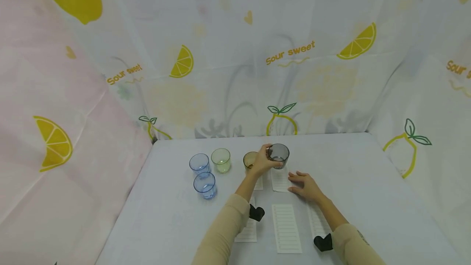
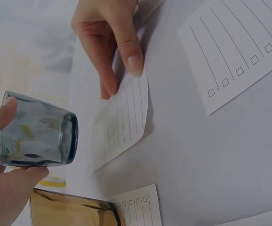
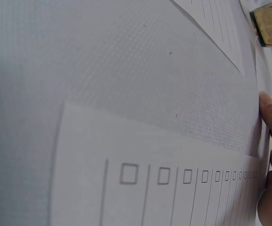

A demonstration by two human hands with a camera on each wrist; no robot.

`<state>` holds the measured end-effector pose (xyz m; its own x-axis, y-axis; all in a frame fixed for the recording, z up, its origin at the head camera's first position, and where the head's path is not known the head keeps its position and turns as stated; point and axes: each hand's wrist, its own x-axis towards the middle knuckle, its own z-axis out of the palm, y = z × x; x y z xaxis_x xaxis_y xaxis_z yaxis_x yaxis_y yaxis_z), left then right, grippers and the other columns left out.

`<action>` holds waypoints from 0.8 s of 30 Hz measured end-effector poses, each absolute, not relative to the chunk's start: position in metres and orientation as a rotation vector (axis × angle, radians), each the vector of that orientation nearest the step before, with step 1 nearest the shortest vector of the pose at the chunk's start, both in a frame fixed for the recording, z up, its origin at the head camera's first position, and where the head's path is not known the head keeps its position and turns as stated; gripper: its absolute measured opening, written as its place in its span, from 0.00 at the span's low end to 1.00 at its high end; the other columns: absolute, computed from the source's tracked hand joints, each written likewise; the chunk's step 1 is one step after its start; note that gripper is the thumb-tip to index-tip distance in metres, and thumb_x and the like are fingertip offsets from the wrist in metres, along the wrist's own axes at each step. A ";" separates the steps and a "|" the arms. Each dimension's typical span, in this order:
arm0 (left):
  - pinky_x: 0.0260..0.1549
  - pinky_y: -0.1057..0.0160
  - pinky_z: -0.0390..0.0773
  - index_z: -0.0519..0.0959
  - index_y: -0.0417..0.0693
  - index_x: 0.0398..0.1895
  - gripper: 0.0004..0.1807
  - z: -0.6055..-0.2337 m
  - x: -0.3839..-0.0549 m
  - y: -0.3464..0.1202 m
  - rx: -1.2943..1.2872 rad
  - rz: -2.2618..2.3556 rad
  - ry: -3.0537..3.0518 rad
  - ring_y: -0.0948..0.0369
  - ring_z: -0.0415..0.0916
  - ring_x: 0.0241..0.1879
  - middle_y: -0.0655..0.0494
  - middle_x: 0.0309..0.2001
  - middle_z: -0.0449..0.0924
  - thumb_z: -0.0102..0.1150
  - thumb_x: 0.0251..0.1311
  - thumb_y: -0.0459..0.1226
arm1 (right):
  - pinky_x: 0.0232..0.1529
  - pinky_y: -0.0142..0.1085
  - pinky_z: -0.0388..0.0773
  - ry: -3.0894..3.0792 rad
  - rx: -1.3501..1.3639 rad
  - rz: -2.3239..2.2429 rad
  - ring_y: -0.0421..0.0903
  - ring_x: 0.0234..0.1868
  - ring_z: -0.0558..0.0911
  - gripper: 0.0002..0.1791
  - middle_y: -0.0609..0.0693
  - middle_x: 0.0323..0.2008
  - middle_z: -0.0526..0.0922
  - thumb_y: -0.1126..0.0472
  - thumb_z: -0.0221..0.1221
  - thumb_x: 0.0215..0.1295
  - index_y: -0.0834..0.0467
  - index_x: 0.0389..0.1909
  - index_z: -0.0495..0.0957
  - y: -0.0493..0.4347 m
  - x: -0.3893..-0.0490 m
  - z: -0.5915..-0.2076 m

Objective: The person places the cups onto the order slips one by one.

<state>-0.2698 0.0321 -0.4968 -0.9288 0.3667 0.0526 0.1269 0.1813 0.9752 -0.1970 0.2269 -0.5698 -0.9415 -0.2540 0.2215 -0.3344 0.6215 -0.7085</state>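
Observation:
My left hand (image 1: pixel 262 162) grips a grey tinted glass (image 1: pixel 278 154), held above the far end of a lined paper slip. In the left wrist view the grey glass (image 2: pixel 37 132) lies sideways between thumb and fingers. My right hand (image 1: pixel 308 187) touches that paper slip (image 1: pixel 280 181) at its right edge, thumb and fingers apart. The left wrist view shows the slip (image 2: pixel 122 122) slightly bent by the fingertips. An amber glass (image 1: pixel 249 158) stands on another slip (image 1: pixel 259 183), partly hidden by my left hand.
Two blue glasses (image 1: pixel 199 162) (image 1: pixel 205 187) and a green glass (image 1: pixel 221 160) stand to the left on the white table (image 1: pixel 158 216). Nearer me lie more checklist slips (image 1: pixel 287 228) (image 1: pixel 250 232) (image 1: pixel 318 220), partly beneath my forearms. A lemon-print cloth (image 1: pixel 228 52) encloses the table's back and sides.

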 end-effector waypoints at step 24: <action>0.58 0.49 0.69 0.56 0.34 0.65 0.44 -0.516 -0.261 0.052 0.322 1.560 2.519 0.43 0.67 0.58 0.33 0.59 0.67 0.70 0.47 0.34 | 0.58 0.62 0.63 -2.730 0.507 1.212 0.71 0.58 0.68 0.21 0.64 0.51 0.79 0.65 0.68 0.51 0.72 0.46 0.79 0.226 -0.197 -0.569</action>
